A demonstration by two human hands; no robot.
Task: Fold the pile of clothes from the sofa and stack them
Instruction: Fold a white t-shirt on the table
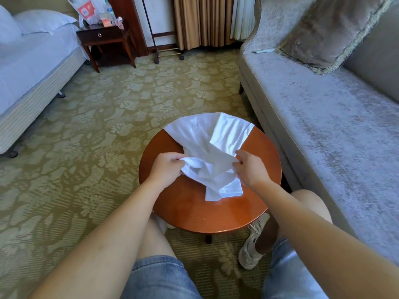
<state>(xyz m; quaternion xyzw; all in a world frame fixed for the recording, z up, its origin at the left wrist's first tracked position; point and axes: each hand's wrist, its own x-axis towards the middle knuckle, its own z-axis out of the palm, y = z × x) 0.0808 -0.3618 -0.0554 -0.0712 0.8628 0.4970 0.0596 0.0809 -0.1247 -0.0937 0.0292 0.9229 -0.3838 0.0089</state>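
A seated person in denim shorts bends over a round wooden worktop (190, 212), both bare hands busy with a white garment (216, 139). The left hand (166, 167) is closed around a bunched corner of the cloth at its near left edge. The right hand (250, 167) pinches the cloth's right edge between thumb and fingers. The garment lies crumpled across the far half of the worktop, its far end spreading wide and hanging slightly past the rim, while a narrow tail of fabric trails toward the person between the two hands.

A grey sofa (323, 126) stands just beside the worktop on the right, a fringed cushion (323, 33) leaning against its back and a thin pen-like object (264, 51) lying on the seat near the armrest. A bed (32, 67) with pale sheets lies well apart on the left, next to a dark nightstand (103, 37) carrying plastic bags. Patterned green carpet (75, 147) covers the floor. A white sneaker (252, 244) shows under the worktop's near edge.
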